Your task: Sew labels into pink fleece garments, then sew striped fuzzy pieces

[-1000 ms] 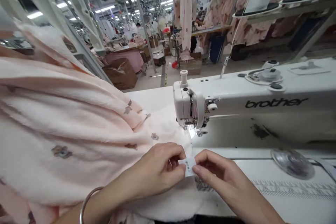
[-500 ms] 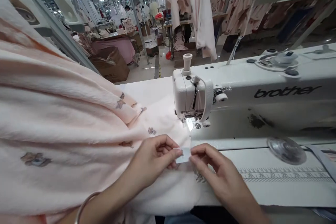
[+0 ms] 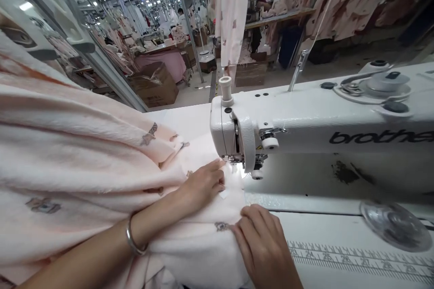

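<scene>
Pale pink plush fabric with small bear prints covers the left of the table and runs under the needle area of the white sewing machine. My left hand lies on the fabric, index finger reaching close to the presser foot, the other fingers curled. A corner of a small white label pokes out beneath those curled fingers; the thumb is hidden. At the fabric's right edge, nearer my body, my right hand is closed, thumb and fingers pinching the cloth beside a bear print.
A printed ruler scale runs along the table's front right. A clear round plastic dish sits by the machine bed. Behind are a metal post, a cardboard box and hanging pink garments.
Both hands held the white label between them before. My left hand has moved up toward the needle, the label now mostly under it; my right hand has let go and gripped the fabric edge.
</scene>
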A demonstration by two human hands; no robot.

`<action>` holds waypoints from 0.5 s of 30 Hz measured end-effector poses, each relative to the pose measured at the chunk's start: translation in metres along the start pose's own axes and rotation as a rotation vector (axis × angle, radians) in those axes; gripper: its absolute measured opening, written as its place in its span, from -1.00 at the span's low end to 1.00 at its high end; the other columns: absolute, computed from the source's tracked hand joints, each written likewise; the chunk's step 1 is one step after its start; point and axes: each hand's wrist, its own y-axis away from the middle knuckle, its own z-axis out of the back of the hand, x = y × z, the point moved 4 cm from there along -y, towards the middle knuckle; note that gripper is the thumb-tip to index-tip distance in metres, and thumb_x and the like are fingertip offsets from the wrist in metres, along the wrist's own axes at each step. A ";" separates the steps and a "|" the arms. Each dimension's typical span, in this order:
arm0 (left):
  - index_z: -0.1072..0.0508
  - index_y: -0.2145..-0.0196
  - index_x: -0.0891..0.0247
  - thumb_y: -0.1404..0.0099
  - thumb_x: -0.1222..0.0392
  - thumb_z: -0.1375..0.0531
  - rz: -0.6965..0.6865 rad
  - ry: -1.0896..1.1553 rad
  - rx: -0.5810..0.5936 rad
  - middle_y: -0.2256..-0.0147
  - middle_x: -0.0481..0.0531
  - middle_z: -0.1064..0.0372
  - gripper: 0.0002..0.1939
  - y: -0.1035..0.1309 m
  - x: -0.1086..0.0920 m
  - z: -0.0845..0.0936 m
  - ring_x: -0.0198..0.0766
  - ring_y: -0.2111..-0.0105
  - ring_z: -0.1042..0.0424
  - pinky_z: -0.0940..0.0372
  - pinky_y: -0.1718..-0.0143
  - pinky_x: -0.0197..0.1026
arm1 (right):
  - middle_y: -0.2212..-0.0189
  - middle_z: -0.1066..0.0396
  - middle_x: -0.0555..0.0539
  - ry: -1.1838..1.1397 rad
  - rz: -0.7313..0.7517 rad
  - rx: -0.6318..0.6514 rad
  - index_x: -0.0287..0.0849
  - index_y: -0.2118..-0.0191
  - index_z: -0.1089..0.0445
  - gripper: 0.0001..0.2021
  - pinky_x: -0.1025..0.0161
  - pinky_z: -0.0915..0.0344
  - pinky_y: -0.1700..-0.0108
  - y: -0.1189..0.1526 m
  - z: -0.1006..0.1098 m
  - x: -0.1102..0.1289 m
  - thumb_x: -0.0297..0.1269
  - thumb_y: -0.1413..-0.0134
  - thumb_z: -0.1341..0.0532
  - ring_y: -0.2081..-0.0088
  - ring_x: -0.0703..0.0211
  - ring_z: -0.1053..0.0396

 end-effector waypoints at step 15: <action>-0.44 0.49 0.29 -0.09 0.07 -0.22 0.420 0.551 0.056 0.64 -0.08 -0.34 -0.80 -0.005 0.016 -0.027 -0.34 0.59 -0.32 -0.14 0.50 -0.33 | 0.24 -0.20 -0.21 0.197 -0.130 0.004 -0.32 -0.04 -0.27 -0.67 0.03 -0.22 0.21 -0.003 -0.007 -0.007 -0.25 -0.27 0.00 0.18 -0.04 -0.20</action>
